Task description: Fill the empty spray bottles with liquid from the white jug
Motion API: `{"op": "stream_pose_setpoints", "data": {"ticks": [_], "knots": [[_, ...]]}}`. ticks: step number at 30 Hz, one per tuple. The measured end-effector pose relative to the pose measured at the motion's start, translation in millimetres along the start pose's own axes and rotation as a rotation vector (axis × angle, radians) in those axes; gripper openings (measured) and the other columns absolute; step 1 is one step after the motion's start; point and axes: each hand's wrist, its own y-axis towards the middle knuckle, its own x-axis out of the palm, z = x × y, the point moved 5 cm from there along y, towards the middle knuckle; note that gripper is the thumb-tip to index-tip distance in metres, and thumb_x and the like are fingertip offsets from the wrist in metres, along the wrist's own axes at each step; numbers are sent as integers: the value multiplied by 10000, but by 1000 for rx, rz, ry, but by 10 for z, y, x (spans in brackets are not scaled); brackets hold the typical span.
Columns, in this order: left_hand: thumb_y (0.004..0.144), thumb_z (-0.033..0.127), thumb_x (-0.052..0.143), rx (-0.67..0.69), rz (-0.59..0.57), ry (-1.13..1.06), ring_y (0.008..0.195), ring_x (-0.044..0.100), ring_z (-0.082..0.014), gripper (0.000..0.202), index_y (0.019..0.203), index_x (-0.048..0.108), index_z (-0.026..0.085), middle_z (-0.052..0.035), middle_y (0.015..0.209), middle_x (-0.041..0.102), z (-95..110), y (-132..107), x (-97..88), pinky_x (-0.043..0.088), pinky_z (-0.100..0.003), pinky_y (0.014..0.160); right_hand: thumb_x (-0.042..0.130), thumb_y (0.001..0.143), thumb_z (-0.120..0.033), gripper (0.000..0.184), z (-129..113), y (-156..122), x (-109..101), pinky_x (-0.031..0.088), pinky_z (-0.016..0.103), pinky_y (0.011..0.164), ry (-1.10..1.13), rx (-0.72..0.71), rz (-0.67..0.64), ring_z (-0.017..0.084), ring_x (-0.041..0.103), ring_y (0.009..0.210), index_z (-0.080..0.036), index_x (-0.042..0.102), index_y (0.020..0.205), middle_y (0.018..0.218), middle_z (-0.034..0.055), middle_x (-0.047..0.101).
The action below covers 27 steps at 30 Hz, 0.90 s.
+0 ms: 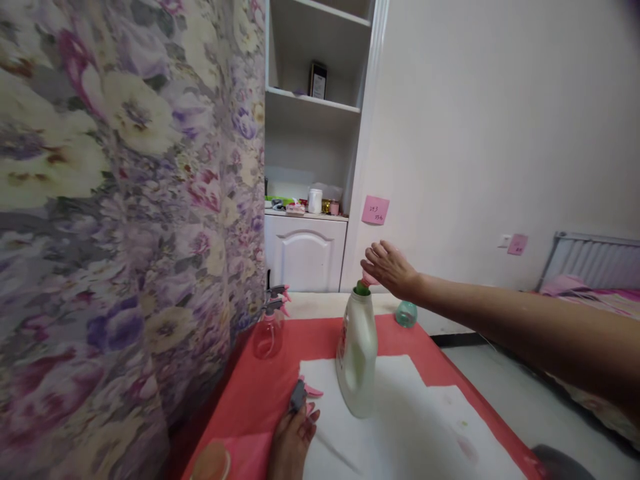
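Observation:
A pale, milky plastic jug [361,360] stands upright on white paper, a green piece [361,288] in its mouth. Just above that mouth my right hand [390,270] is curled over a pink item [370,277], most of which the hand hides. Lower down, my left hand [295,437] grips a spray head [299,395] with a grey body and pink trigger; a thin pale tube trails from it over the paper. A clear pink spray bottle [267,339] with its grey and pink head on stands at the table's left, with another spray head behind it.
White paper [415,427] lies over the red table covering [400,333]. A small teal container [406,314] stands at the back right. At the front left is a round tan item [211,461]. A floral curtain [150,200] hangs close on the left; shelves [315,107] rise behind.

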Motion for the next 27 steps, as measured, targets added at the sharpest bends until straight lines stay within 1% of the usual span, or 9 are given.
{"op": "stream_pose_setpoints", "data": {"ticks": [5, 10, 14, 17, 20, 22, 24, 26, 27], "knots": [[567, 76, 791, 17, 13, -4, 662, 723, -181, 274, 807, 672, 134, -37, 749, 741, 31, -21, 48, 530, -224, 570, 562, 766, -89, 404, -9, -76, 14, 365, 502, 959, 26, 5, -12, 358, 477, 1086, -176, 594, 1158, 1168, 160, 595], [628, 44, 738, 14, 13, 1, 634, 717, -160, 206, 802, 664, 126, -45, 725, 735, 62, -28, 89, 520, -199, 545, 539, 794, -86, 408, 13, -160, 49, 331, 498, 973, 120, 30, -34, 354, 465, 1102, -178, 582, 1189, 1188, 159, 576], [650, 81, 740, 28, -23, 8, 683, 720, -162, 180, 810, 673, 128, -58, 774, 752, 50, -19, 72, 535, -210, 586, 543, 772, -52, 458, 63, -219, 153, 300, 501, 988, 240, 79, -56, 358, 452, 1134, -190, 570, 1208, 1195, 153, 570], [622, 93, 768, 27, -42, 17, 700, 723, -178, 224, 824, 679, 128, -66, 789, 759, 29, -3, 56, 538, -223, 591, 550, 751, -23, 524, 103, -269, 260, 297, 494, 1002, 342, 125, -68, 351, 445, 1161, -210, 552, 1241, 1239, 142, 558], [586, 105, 811, 28, -62, 25, 694, 717, -170, 281, 835, 683, 133, -55, 786, 759, 16, 23, 52, 536, -222, 604, 585, 714, -5, 620, 172, -377, 370, 302, 488, 1023, 468, 193, -74, 346, 436, 1205, -231, 524, 1289, 1286, 133, 543], [573, 110, 824, 29, -76, 29, 706, 716, -169, 297, 834, 685, 139, -53, 794, 760, 11, 41, 46, 539, -224, 624, 634, 687, -36, 711, 225, -533, 442, 325, 492, 1027, 570, 269, -74, 353, 434, 1230, -232, 470, 1351, 1323, 139, 516], [575, 111, 820, 30, -85, 32, 724, 718, -174, 290, 830, 687, 146, -59, 806, 763, 7, 55, 36, 542, -230, 640, 696, 674, -126, 778, 228, -786, 519, 394, 489, 989, 690, 360, -79, 355, 473, 1205, -221, 412, 1393, 1328, 150, 503], [587, 112, 810, 36, -91, 30, 739, 718, -173, 276, 832, 689, 154, -61, 820, 766, 8, 62, 30, 544, -232, 659, 723, 695, -249, 791, 113, -1135, 608, 479, 459, 914, 829, 446, -87, 327, 541, 1149, -219, 368, 1401, 1291, 144, 529], [592, 115, 808, 41, -93, 28, 745, 717, -169, 272, 835, 691, 155, -62, 830, 768, 10, 63, 31, 546, -231, 670, 716, 719, -287, 783, -11, -1332, 654, 502, 439, 895, 902, 468, -91, 302, 568, 1138, -235, 342, 1404, 1275, 128, 552]]}}
